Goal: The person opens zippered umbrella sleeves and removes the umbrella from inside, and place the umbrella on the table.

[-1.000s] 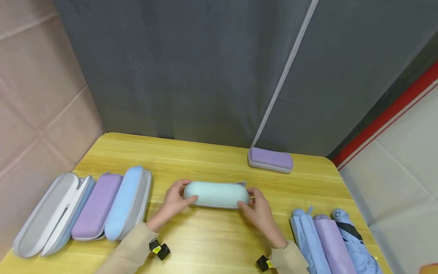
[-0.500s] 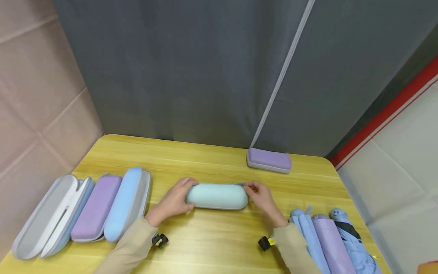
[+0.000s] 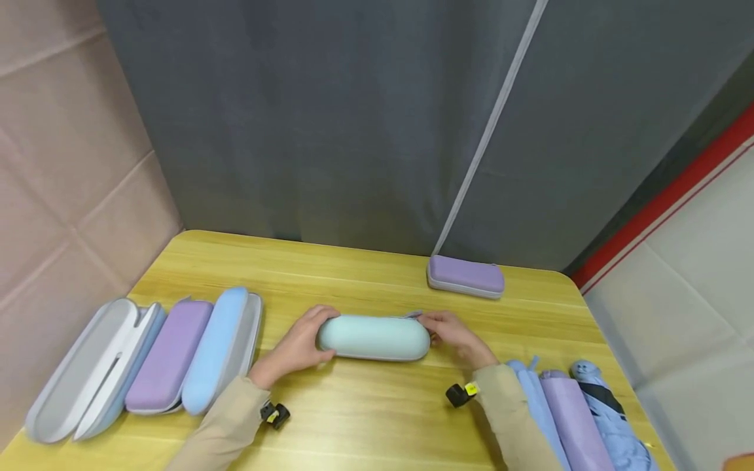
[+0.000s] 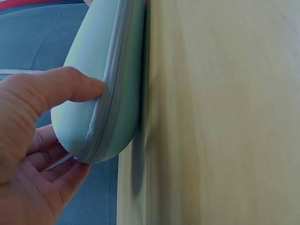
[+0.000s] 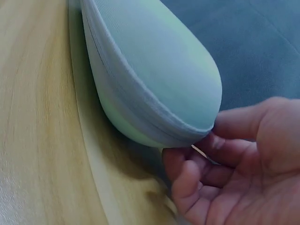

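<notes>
Beige cloth sleeves (image 3: 220, 422) angle inward over the yellow wood-grained desk (image 3: 365, 418), grain showing between the forearms. Near its right edge lie rolled blue and lilac fabric bundles (image 3: 577, 418); opposite, long blue and purple cases (image 3: 169, 356) form a row. Between, a smooth pale-mint rounded oblong case (image 3: 374, 337) with a grey zip band runs crosswise. The left hand's (image 3: 300, 340) curled fingers grip its left end, thumb on the band; the right hand's (image 3: 456, 333) bent fingers pinch the far right corner. Farther, a boxy lilac case (image 3: 465, 275) sits by the back edge, before a dark grey fabric sheet (image 3: 324, 118).
</notes>
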Motion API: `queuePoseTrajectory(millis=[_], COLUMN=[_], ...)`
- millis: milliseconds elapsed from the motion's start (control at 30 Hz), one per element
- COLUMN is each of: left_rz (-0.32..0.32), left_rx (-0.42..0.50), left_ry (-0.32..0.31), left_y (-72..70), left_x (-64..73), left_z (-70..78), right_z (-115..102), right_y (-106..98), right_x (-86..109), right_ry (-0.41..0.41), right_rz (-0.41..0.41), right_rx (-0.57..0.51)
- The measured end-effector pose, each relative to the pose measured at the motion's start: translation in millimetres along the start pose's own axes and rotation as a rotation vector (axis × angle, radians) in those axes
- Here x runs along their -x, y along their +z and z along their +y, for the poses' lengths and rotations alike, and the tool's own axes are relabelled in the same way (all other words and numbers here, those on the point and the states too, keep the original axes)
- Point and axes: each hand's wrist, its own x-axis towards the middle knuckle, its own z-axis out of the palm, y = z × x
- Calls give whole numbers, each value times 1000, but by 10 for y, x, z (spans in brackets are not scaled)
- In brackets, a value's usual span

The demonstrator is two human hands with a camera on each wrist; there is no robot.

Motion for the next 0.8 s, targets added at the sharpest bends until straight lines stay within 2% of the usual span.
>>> queuePoseTrajectory(millis=[267,433,667,800], left_rz=[0,2,2,-4], left_rx=[-4,-1,0,-5], left_ry=[-10,-16,-32,-39], left_y=[13,17,31,28], left_x=[-5,-5,-8,-10], left_z=[11,7,1,8], right_z=[122,123,117,123], right_y=[-39,-42,-32,-41], right_x=[-87,-120,-126,-115], right_ry=[-48,-45,-179,-196], right_rz=[53,31,-18,-58], right_rx=[2,8,149,155])
